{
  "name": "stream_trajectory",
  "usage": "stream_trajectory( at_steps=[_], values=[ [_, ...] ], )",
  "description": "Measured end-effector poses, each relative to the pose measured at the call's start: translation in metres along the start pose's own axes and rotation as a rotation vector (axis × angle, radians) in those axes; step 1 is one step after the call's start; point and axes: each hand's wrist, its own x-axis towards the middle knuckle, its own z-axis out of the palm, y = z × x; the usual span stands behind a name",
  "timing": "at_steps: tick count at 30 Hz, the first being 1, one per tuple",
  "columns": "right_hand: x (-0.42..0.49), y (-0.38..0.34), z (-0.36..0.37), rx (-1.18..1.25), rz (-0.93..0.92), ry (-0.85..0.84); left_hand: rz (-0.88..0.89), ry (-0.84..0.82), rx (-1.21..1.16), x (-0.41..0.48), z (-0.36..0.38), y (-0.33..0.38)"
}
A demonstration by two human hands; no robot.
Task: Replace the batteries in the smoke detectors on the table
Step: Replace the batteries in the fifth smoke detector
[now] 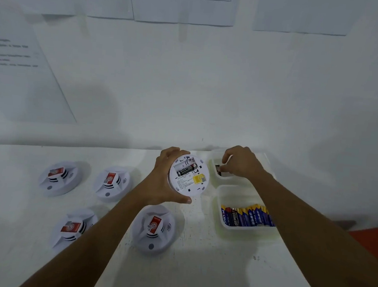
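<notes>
One smoke detector point(189, 176) sits back-up in the left hand point(165, 177), fingers curled round its far rim and thumb on its near edge. Between them the open bay shows a single black battery point(187, 169) beside an empty slot. The right hand point(242, 162) reaches into the far tray point(213, 179), fingertips pinching a small dark cell point(218, 168). Fresh batteries point(245, 217) lie under that forearm. The shell looks light, rigid and smooth, so it is best held by the rim. The cells are probably slick and prone to rolling, so pinch them mid-barrel.
</notes>
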Motion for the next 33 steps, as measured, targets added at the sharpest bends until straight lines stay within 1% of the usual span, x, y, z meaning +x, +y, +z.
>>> stream_trajectory(
  at_steps=[5, 12, 15, 17, 19, 21, 24, 27, 30, 33],
  values=[
    [-0.001, 0.005, -0.005, 0.027, -0.023, -0.058, -0.005, 0.000, -0.013, 0.000, -0.001, -0.003],
    [0.000, -0.001, -0.002, -0.012, -0.056, -0.086, -0.012, -0.003, -0.016, 0.000, -0.001, -0.002],
    [-0.006, -0.001, -0.009, 0.048, -0.099, -0.095, -0.023, -0.001, -0.008, -0.002, 0.000, -0.003],
    [-0.014, -0.004, -0.017, 0.090, -0.146, -0.056, -0.021, -0.003, -0.011, -0.003, 0.000, -0.001],
    [-0.027, -0.012, -0.026, 0.179, -0.187, 0.017, -0.014, -0.010, -0.019, -0.003, 0.000, 0.001],
    [-0.044, -0.024, -0.034, 0.354, -0.242, 0.090, -0.007, -0.015, -0.021, -0.003, 0.002, 0.004],
    [-0.072, -0.045, -0.037, 0.577, -0.347, 0.127, 0.007, -0.021, -0.016, -0.005, 0.006, 0.009],
    [-0.089, -0.058, -0.022, 0.606, -0.452, 0.188, 0.028, -0.022, -0.003, -0.008, 0.008, 0.014],
    [-0.100, -0.064, -0.004, 0.627, -0.470, 0.216, 0.068, -0.004, 0.035, -0.013, 0.008, 0.019],
    [-0.109, -0.070, 0.009, 0.603, -0.471, 0.238, 0.065, -0.006, 0.037, -0.020, 0.006, 0.023]
  ],
)
